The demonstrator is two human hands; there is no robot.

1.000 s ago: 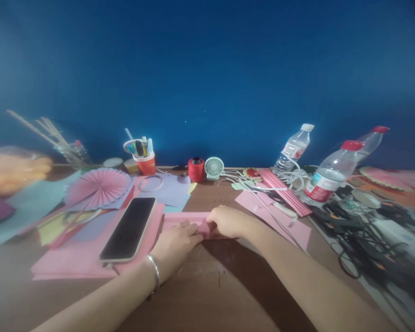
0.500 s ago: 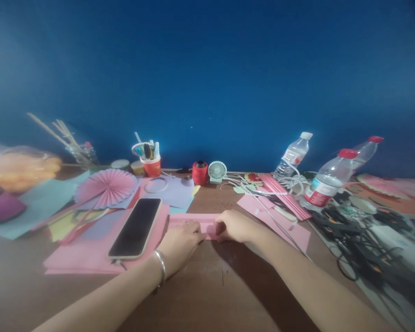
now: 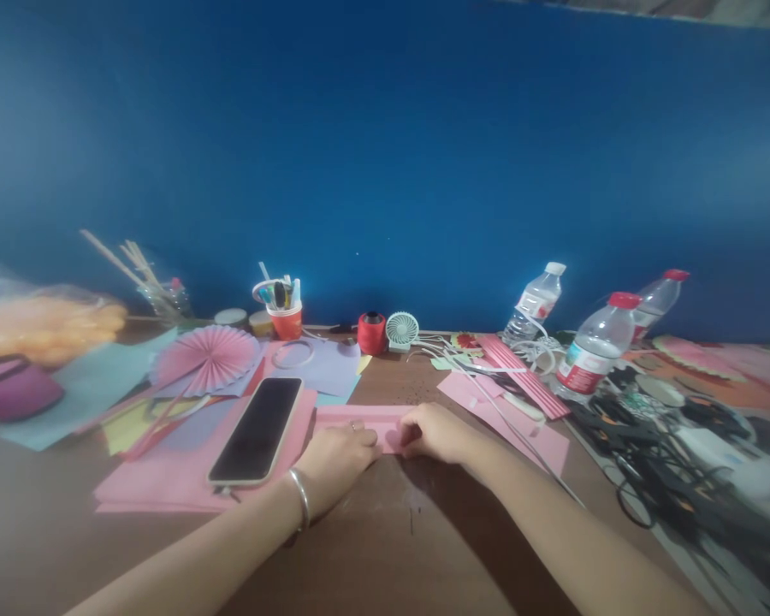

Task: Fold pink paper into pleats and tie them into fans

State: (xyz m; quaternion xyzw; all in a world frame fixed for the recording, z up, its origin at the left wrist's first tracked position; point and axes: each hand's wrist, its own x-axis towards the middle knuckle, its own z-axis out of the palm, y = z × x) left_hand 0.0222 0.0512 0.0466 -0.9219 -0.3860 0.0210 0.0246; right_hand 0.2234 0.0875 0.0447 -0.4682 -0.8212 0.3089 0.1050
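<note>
A narrow strip of folded pink paper (image 3: 359, 413) lies flat on the brown table in front of me. My left hand (image 3: 343, 453), with a ring and a silver bangle, rests on the left part of its near edge, fingers bent over the paper. At the right end, my right hand (image 3: 429, 432) pinches the near edge between thumb and curled fingers. Just left of my left hand, a dark-screened phone (image 3: 257, 430) lies on a stack of pink paper (image 3: 147, 485).
Behind stand a red cup of pens (image 3: 287, 322), a red jar (image 3: 372, 334) and a small fan (image 3: 402, 329). A pink paper fan (image 3: 206, 359) lies left. To the right are plastic bottles (image 3: 594, 351), a pleated pink strip (image 3: 523, 376) and tangled black cables (image 3: 660, 479).
The view has shifted slightly, so the table's things sit a little lower in it. Both hands stay on the pink paper, with hardly any movement of their own.
</note>
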